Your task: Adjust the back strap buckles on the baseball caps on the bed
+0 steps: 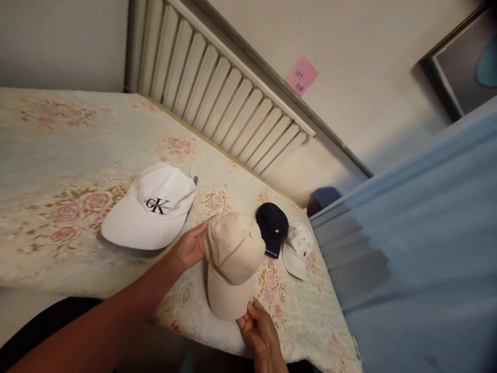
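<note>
A beige baseball cap (233,254) is held between my two hands above the near part of the flowered tablecloth. My left hand (193,245) grips the cap's left side at the crown's edge, its fingertips partly hidden behind the fabric. At the brim's lower right edge, my right hand (259,327) pinches the cap between thumb and fingers. To the left lies a white cap (155,207) with black letters on its front. Behind the beige cap to the right sit a navy cap (273,225) and a smaller-looking white cap (298,248) with a small dark emblem.
The flowered cloth (97,160) covers the table. A white radiator (221,93) runs along its far edge against the wall. On the right hangs a blue curtain (411,248). A pink note (302,76) is stuck on the wall, and a dark-framed picture (462,62) hangs at upper right.
</note>
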Motion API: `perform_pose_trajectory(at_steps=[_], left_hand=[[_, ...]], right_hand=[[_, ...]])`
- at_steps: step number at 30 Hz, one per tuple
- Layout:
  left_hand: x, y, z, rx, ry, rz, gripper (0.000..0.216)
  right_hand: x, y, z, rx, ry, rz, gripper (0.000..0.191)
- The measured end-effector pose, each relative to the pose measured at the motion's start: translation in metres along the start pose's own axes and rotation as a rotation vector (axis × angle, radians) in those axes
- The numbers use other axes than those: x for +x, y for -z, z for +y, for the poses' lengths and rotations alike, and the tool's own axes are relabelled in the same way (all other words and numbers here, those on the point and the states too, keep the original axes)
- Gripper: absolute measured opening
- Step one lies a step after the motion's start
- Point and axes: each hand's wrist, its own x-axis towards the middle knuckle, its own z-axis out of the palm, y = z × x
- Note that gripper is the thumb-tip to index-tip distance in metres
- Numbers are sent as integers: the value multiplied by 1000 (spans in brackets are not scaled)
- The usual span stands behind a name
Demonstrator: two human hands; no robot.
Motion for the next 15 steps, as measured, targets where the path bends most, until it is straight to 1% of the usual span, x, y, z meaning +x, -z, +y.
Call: perform_pose_trajectory(at_steps=[2, 4, 6, 7, 9, 11, 12, 13, 15], left_hand=[[-2, 1, 2, 21, 6, -47, 31], [-5, 2, 2, 57, 27, -129, 28], [-8, 2, 1, 107, 47, -205, 24], [-10, 1, 1, 138, 51, -229, 23], [-13, -2, 1, 207, 47, -245, 21], [-16, -5, 0, 271, 30, -241, 23], [-17, -7, 0, 297, 17, -236, 24], [-18, -9, 0, 320, 5, -231, 26], [-19, -11, -1, 352, -19, -223, 29]], right_hand=[[-9, 6, -3, -25, -28, -32, 33], [-14, 12, -6, -68, -46, -50, 39], [-13, 17, -14, -168, -59, -10, 41], [-11, 20, -20, -237, -37, 44, 41], [-5, 23, -40, -382, 85, 196, 44], [1, 18, -68, -474, 287, 322, 47], [4, 12, -85, -501, 368, 351, 48], [4, 3, -102, -537, 444, 351, 46], [3, -25, -134, -635, 596, 319, 40]])
